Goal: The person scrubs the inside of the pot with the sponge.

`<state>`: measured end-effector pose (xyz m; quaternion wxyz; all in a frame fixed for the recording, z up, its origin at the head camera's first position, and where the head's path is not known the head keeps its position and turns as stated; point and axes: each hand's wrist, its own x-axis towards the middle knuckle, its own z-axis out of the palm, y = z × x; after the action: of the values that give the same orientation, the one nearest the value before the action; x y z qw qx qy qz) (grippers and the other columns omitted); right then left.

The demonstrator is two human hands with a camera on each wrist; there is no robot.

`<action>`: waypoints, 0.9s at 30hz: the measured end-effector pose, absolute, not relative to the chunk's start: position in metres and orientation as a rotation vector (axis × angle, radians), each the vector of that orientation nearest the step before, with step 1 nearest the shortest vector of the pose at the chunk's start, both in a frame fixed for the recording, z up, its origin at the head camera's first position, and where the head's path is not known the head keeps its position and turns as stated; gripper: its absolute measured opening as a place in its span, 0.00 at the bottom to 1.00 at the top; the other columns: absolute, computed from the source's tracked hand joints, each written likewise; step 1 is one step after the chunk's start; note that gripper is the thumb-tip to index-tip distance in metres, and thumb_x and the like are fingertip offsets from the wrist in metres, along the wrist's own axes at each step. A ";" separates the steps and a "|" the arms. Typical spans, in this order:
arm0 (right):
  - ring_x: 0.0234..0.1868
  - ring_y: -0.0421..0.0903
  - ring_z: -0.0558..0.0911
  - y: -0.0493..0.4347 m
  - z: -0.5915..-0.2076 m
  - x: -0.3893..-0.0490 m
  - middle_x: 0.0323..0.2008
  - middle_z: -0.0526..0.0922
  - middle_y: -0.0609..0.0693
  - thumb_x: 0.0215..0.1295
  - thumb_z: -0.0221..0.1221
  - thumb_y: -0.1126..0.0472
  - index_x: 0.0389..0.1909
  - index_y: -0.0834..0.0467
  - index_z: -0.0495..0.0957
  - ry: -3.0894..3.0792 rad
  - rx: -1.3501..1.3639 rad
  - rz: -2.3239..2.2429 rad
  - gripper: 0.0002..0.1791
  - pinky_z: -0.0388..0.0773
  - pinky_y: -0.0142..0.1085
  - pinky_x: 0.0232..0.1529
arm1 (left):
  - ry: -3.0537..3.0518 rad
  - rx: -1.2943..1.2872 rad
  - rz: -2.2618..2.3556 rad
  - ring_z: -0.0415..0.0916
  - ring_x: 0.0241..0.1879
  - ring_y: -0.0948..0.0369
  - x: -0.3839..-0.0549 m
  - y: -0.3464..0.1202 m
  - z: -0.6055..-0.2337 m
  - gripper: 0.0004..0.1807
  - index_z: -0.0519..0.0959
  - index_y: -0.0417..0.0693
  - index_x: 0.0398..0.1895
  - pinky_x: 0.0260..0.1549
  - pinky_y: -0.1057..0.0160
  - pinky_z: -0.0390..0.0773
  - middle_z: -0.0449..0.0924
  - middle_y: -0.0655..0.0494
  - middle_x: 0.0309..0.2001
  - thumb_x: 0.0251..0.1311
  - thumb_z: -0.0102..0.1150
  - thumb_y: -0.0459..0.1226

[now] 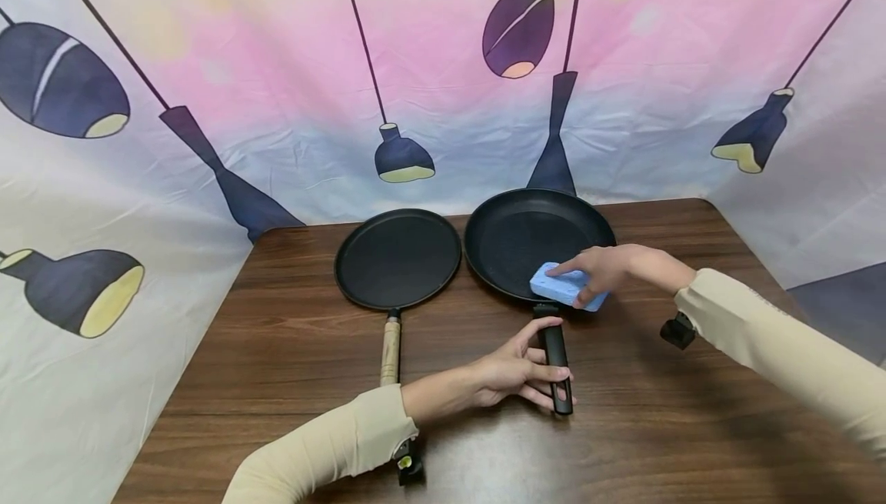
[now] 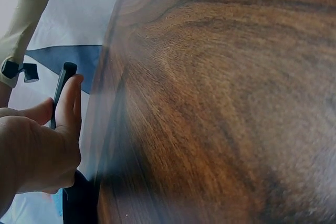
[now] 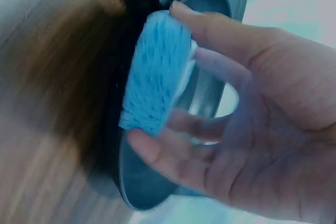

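A deep black frying pan (image 1: 529, 242) sits at the back of the table, its black handle (image 1: 556, 350) pointing toward me. My left hand (image 1: 515, 369) grips that handle, thumb on one side and fingers on the other; in the left wrist view the handle's end (image 2: 68, 69) sticks out past the fingers. Over the pan's near right rim, my right hand (image 1: 609, 269) pinches a light blue sponge (image 1: 564, 287). The right wrist view shows the sponge (image 3: 157, 72) held by its edges between thumb and fingers. Whether it touches the pan I cannot tell.
Left of the frying pan lies a flat black crepe pan (image 1: 398, 258) with a light wooden handle (image 1: 391, 350), partly behind my left forearm. Both pans stand on a brown wooden table (image 1: 277, 350). A cloth backdrop (image 1: 291, 158) with printed lamps hangs behind the table.
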<state>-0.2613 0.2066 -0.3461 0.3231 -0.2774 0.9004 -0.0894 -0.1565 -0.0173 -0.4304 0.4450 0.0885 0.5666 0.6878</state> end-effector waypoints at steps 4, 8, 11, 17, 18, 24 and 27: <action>0.63 0.62 0.73 0.194 -0.358 -0.263 0.64 0.72 0.67 0.71 0.64 0.56 0.78 0.50 0.62 2.427 -0.888 -0.298 0.37 0.74 0.57 0.59 | 1.408 0.216 1.712 0.78 0.55 0.30 -0.157 -0.017 -0.430 0.42 0.53 0.65 0.79 0.43 0.49 0.88 0.79 0.33 0.58 0.70 0.56 0.25; 0.58 0.55 0.74 0.180 -0.373 -0.267 0.59 0.74 0.60 0.72 0.63 0.60 0.78 0.48 0.63 2.471 -1.033 -0.406 0.36 0.75 0.53 0.57 | 1.412 0.206 1.709 0.79 0.55 0.30 -0.157 -0.018 -0.430 0.41 0.54 0.66 0.78 0.44 0.47 0.88 0.79 0.34 0.58 0.70 0.56 0.25; 0.59 0.57 0.74 0.167 -0.383 -0.272 0.60 0.73 0.60 0.72 0.62 0.62 0.78 0.48 0.63 2.506 -1.150 -0.467 0.35 0.75 0.55 0.58 | 1.402 0.203 1.704 0.77 0.56 0.29 -0.156 -0.018 -0.429 0.40 0.54 0.67 0.77 0.43 0.49 0.88 0.79 0.34 0.58 0.71 0.56 0.25; 0.60 0.62 0.74 0.130 -0.398 -0.306 0.64 0.70 0.67 0.73 0.61 0.60 0.79 0.47 0.61 2.691 -1.205 -0.372 0.36 0.77 0.56 0.58 | 1.397 0.199 1.706 0.78 0.56 0.30 -0.156 -0.019 -0.430 0.41 0.55 0.67 0.77 0.43 0.49 0.88 0.81 0.38 0.54 0.71 0.56 0.25; 0.60 0.62 0.74 0.124 -0.400 -0.314 0.65 0.70 0.68 0.74 0.61 0.58 0.80 0.46 0.59 2.729 -1.169 -0.340 0.37 0.77 0.55 0.58 | 1.399 0.196 1.708 0.79 0.55 0.31 -0.156 -0.019 -0.430 0.41 0.55 0.67 0.77 0.43 0.50 0.88 0.81 0.38 0.54 0.70 0.57 0.25; 0.58 0.66 0.74 0.107 -0.406 -0.361 0.65 0.67 0.71 0.76 0.58 0.52 0.82 0.43 0.52 2.931 -0.841 -0.203 0.39 0.77 0.58 0.56 | 1.406 0.188 1.716 0.80 0.54 0.31 -0.155 -0.017 -0.431 0.41 0.56 0.66 0.77 0.42 0.51 0.88 0.83 0.42 0.49 0.69 0.58 0.25; 0.61 0.70 0.72 0.113 -0.406 -0.377 0.66 0.66 0.72 0.76 0.59 0.50 0.82 0.44 0.52 3.004 -0.667 -0.145 0.39 0.74 0.62 0.59 | 1.412 0.183 1.719 0.81 0.54 0.32 -0.155 -0.017 -0.432 0.41 0.57 0.67 0.76 0.43 0.49 0.88 0.83 0.46 0.45 0.69 0.58 0.24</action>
<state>-0.3775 0.1134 -0.4061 0.0306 -0.2163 0.9747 -0.0471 -0.1549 -0.0172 -0.4319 0.4393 0.0736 0.5685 0.6917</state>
